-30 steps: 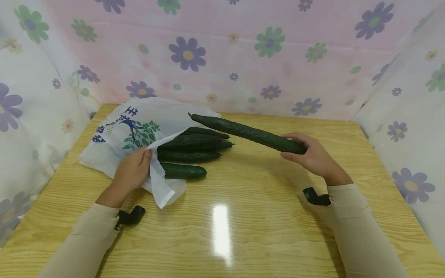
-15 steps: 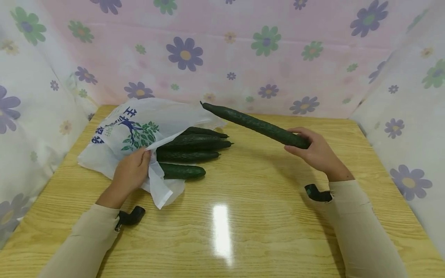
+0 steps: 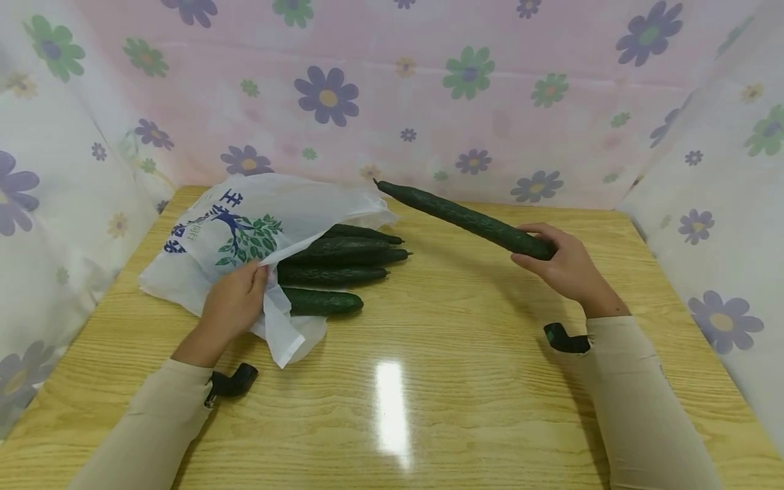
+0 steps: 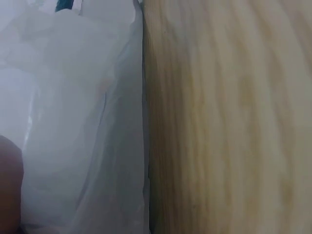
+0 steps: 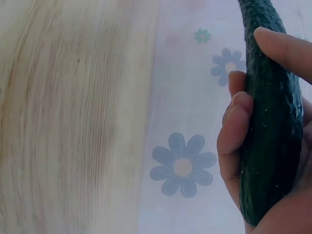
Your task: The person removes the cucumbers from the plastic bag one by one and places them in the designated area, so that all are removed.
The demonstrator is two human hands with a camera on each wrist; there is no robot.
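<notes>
My right hand [image 3: 563, 265] grips a long dark green cucumber [image 3: 465, 218] by its thick end and holds it above the table, its stem end pointing up and to the left. In the right wrist view, fingers and thumb wrap round the cucumber [image 5: 270, 131]. At the left, my left hand [image 3: 233, 303] pinches the mouth edge of a white plastic bag [image 3: 312, 204] printed with a tree and blue characters. Several cucumbers [image 3: 333, 275] stick out of the bag's mouth, their other ends hidden inside it. The left wrist view shows mostly the bag [image 4: 83, 122], close up.
The wooden table [image 3: 453, 381] carries a bright light reflection near its front middle. Flowered cloth [image 3: 392, 102] hangs behind the table and along both sides. A small black camera mount sits on each wrist.
My right hand has moved to the right with the cucumber, away from the bag, and its stem end rose at first. The left hand and the bag have stayed in place.
</notes>
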